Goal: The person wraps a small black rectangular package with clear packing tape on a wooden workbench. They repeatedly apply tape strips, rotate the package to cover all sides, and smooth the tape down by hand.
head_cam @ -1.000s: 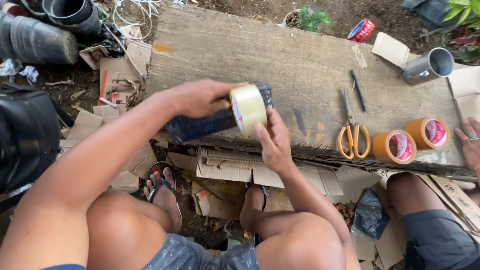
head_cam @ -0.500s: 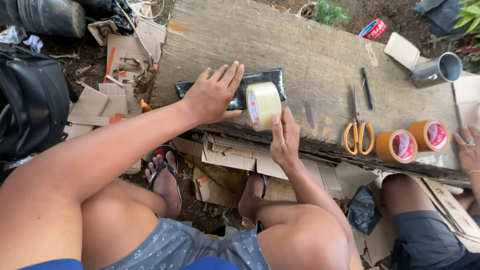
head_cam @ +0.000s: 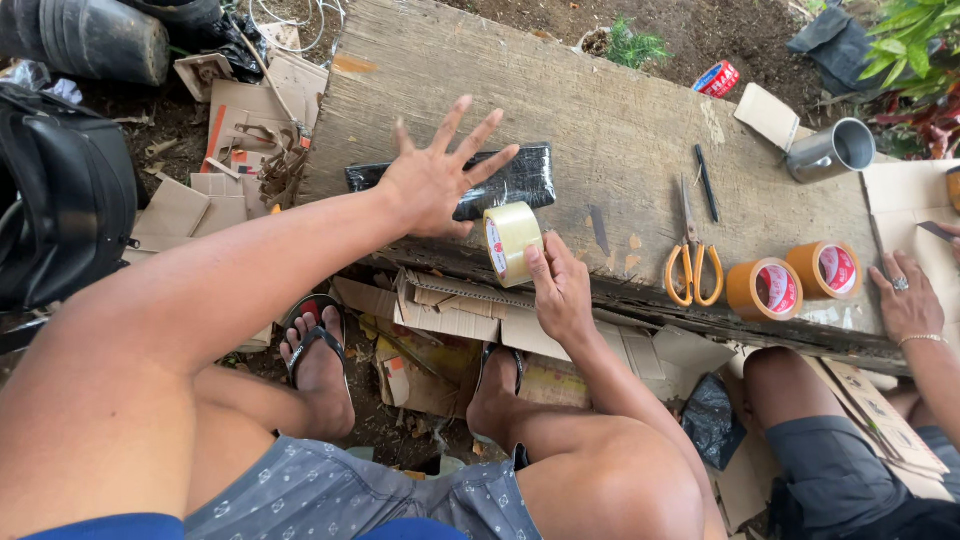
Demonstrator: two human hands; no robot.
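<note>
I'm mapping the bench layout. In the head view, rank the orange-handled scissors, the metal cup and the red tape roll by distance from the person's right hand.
From the right hand:
1. Orange-handled scissors, just to its right.
2. Metal cup, far right.
3. Red tape roll, at the top edge.

a glossy black wrapped packet point(head_cam: 500, 180) is seen on a weathered grey-brown wooden board point(head_cam: 600, 100). a roll of clear, pale yellowish tape point(head_cam: 512, 242) with a red-and-white core label is shown. orange handles are borne by the scissors point(head_cam: 690, 258), and a black pen point(head_cam: 706, 183) is seen beside them. two orange-brown tape rolls point(head_cam: 764, 289) are marked with red-and-white inner labels. a silver-grey metal can point(head_cam: 832, 150) and a red can point(head_cam: 717, 78) are visible. grey shorts point(head_cam: 330, 495) are patterned with small pale dots. black sandal straps point(head_cam: 318, 338) are seen, and brown cardboard scraps point(head_cam: 450, 320).
</note>
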